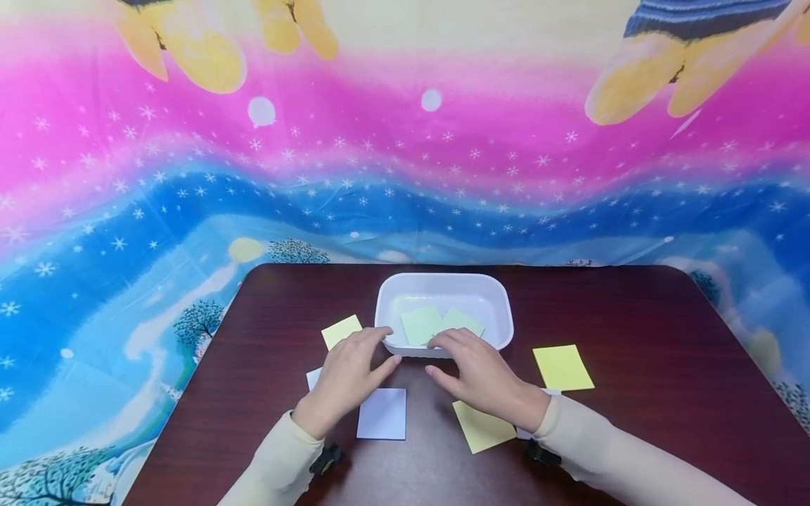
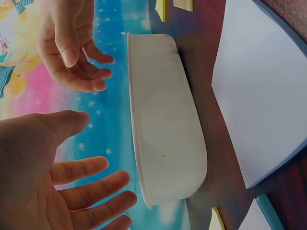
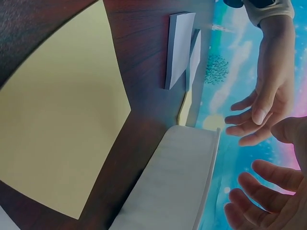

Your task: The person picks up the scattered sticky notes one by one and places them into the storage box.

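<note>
A white plastic basin stands near the back of the table, with two pale green sticky note pads lying inside it. My left hand hovers at the basin's near left corner, fingers spread and loosely bent. Over the near rim, my right hand has its fingers slightly curved and partly covers one green pad in the head view. Neither hand holds anything. Below the left hand lies a lavender sticky note pad; a pale yellow pad lies below the right hand.
Left of the basin is a yellow pad, with a whitish pad mostly hidden by the left hand. A bright yellow pad lies at the right; another whitish pad shows under the right wrist. A printed cloth hangs behind the dark table.
</note>
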`<state>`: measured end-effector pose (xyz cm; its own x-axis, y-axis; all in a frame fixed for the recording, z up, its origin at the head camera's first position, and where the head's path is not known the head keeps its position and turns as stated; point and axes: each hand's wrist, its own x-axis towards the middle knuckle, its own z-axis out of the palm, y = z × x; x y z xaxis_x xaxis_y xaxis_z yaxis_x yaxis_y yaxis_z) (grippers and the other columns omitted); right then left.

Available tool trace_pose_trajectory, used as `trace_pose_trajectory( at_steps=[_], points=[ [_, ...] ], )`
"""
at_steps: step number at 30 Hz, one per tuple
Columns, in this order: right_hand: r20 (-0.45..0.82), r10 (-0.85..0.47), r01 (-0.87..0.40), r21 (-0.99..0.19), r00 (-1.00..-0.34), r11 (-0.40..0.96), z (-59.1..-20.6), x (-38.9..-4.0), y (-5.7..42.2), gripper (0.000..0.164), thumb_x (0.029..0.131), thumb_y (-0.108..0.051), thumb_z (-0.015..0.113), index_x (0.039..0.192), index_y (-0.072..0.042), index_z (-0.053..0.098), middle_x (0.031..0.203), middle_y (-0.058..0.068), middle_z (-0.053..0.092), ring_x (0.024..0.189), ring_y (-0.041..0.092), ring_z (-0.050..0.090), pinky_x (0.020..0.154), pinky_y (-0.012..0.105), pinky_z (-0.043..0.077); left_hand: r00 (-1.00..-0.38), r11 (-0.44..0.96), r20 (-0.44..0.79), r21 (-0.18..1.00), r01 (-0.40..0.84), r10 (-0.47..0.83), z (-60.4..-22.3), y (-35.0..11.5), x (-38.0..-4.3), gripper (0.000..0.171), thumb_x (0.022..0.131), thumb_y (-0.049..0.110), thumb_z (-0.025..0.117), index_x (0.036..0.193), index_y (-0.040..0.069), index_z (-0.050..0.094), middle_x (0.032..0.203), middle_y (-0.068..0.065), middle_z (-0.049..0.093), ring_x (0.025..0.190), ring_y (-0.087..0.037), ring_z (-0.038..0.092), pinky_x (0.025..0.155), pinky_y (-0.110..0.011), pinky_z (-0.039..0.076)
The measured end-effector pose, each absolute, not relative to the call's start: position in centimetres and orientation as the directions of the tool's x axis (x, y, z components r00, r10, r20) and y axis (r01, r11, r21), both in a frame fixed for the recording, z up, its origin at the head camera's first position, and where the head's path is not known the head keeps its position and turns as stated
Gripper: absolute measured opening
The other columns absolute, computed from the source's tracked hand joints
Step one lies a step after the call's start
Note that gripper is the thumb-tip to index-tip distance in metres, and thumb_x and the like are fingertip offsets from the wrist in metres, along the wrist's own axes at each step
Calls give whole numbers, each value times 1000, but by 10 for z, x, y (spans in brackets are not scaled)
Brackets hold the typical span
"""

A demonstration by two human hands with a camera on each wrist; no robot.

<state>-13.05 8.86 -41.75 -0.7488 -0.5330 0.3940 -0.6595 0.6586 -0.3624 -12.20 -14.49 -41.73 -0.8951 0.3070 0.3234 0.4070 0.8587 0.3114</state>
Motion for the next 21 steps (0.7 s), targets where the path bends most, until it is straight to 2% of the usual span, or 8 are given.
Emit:
trace_pose_trajectory(
  at_steps=[9,17,21],
  points=[
    [389,-538,-661,-361,-748,658,-419,-132,84,32,84,-38,63,106,-15,66,107,-6,63,101,10,55,84,32,47,-916,877,303,321,358,263,-420,-152,-124,49,84,45,62,122,14,62,117,-3,65,108,-20,59,85,-41,49],
    [376,-544,-660,-368,-750,655,-418,-133,81,33,84,-38,63,107,-15,66,107,-6,63,101,10,55,85,31,46,-914,880,327,325,348,241,-421,-160,-124,47,83,42,64,120,13,63,104,-1,66,90,-15,61,72,-38,50],
    [370,-545,-657,-372,-753,656,-418,-134,79,32,84,-39,62,107,-15,66,107,-6,63,101,11,55,85,31,46,-913,877,338,337,343,228,-420,-166,-126,45,83,41,63,119,14,63,106,0,66,97,-17,62,76,-40,50]
  ],
)
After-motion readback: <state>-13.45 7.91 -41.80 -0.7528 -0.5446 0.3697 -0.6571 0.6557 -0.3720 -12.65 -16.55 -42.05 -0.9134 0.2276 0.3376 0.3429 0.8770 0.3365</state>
